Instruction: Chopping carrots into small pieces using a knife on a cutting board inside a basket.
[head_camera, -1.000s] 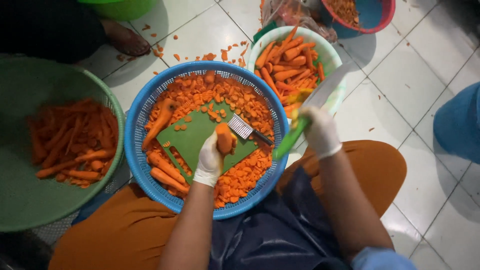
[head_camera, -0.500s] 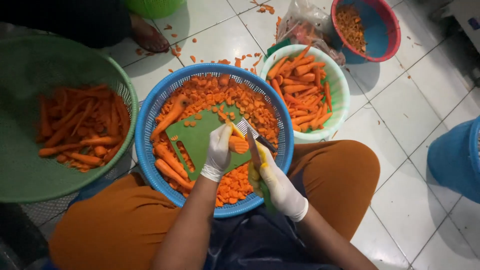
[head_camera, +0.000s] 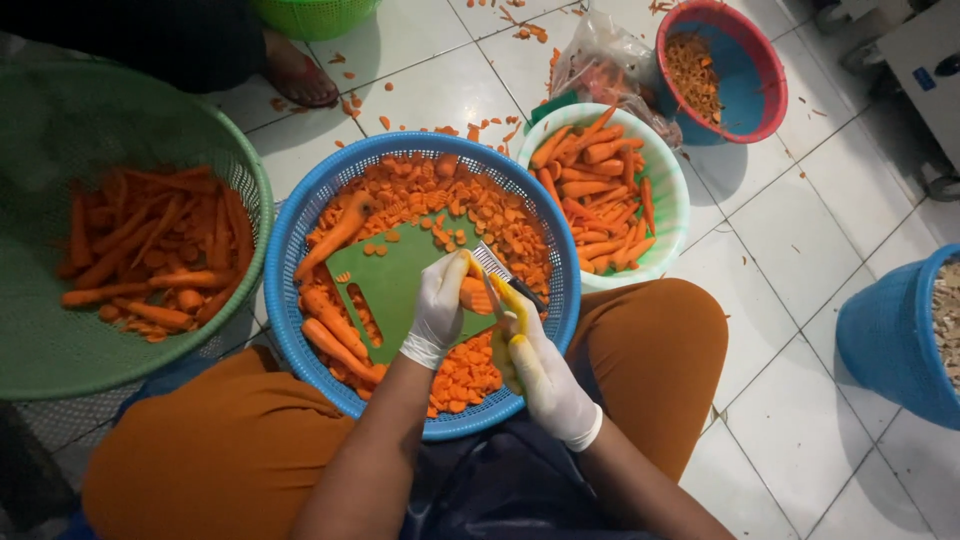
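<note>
A round blue basket (head_camera: 300, 230) rests on my lap, holding carrot slices, whole carrots (head_camera: 335, 232) and a green cutting board (head_camera: 395, 285). My left hand (head_camera: 437, 310), in a white glove, presses a carrot piece (head_camera: 476, 295) onto the board. My right hand (head_camera: 540, 375), also gloved, grips the yellow-green handle of a crinkle-blade knife (head_camera: 498, 270), whose blade lies against the carrot piece.
A large green basket (head_camera: 60, 120) of carrots sits at left. A pale green bowl (head_camera: 672, 200) of peeled carrots stands at right, behind it a plastic bag (head_camera: 610, 60) and a red-rimmed bowl (head_camera: 750, 70). A blue tub (head_camera: 890, 340) is at far right. Another person's foot (head_camera: 300, 75) rests on the tiles.
My right hand swung in from the pale green bowl to the board with the knife. The blade now meets the carrot piece under my left hand.
</note>
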